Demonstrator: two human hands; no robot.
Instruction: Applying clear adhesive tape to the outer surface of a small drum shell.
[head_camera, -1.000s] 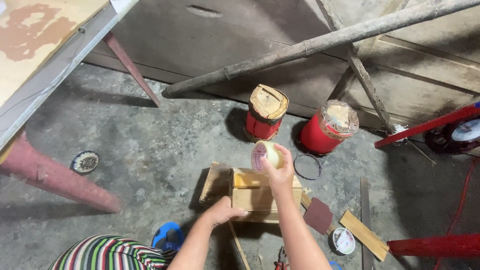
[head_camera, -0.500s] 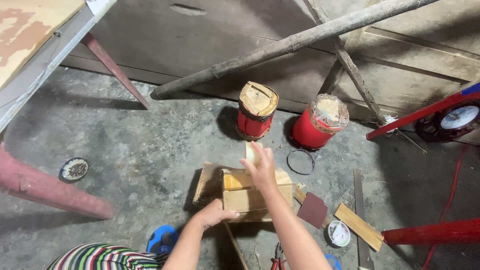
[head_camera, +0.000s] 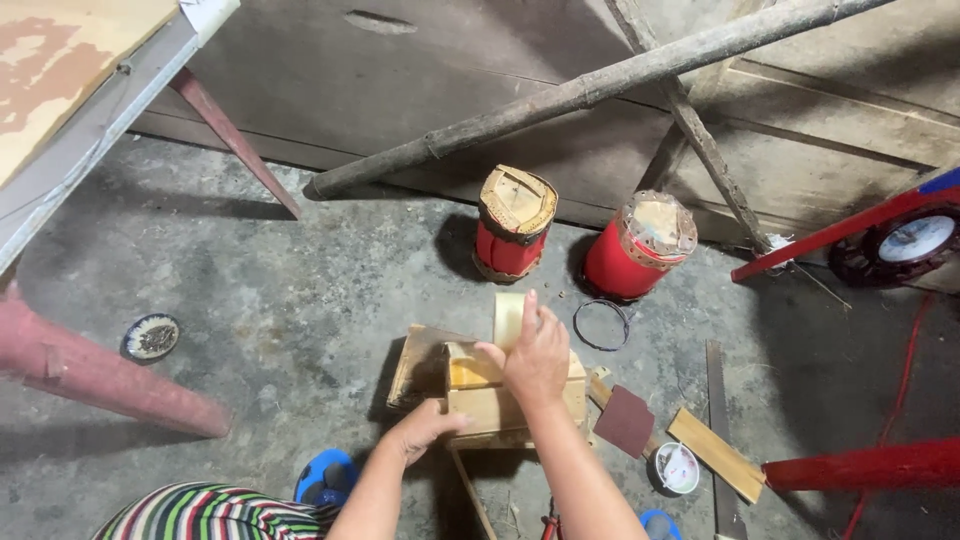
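Note:
A small unfinished wooden box (head_camera: 490, 400) sits on the concrete floor in front of me. My left hand (head_camera: 425, 428) rests against its near left side, fingers curled on the wood. My right hand (head_camera: 537, 352) is above the box and grips a pale roll of tape (head_camera: 508, 318), held on edge at the box's far top. A flat wooden piece (head_camera: 415, 365) lies against the box's left side.
Two red tins with crusted lids (head_camera: 513, 222) (head_camera: 640, 245) stand behind the box, a wire ring (head_camera: 601, 324) beside them. Sandpaper (head_camera: 625, 420), a wood strip (head_camera: 716, 454) and a small round tin (head_camera: 677, 468) lie right. Red table legs (head_camera: 95, 375) (head_camera: 860, 465) flank me.
My right hand has lowered the tape roll from face-on above the box to edge-on at the box's far top. The view shifted slightly; my left hand stays at the box.

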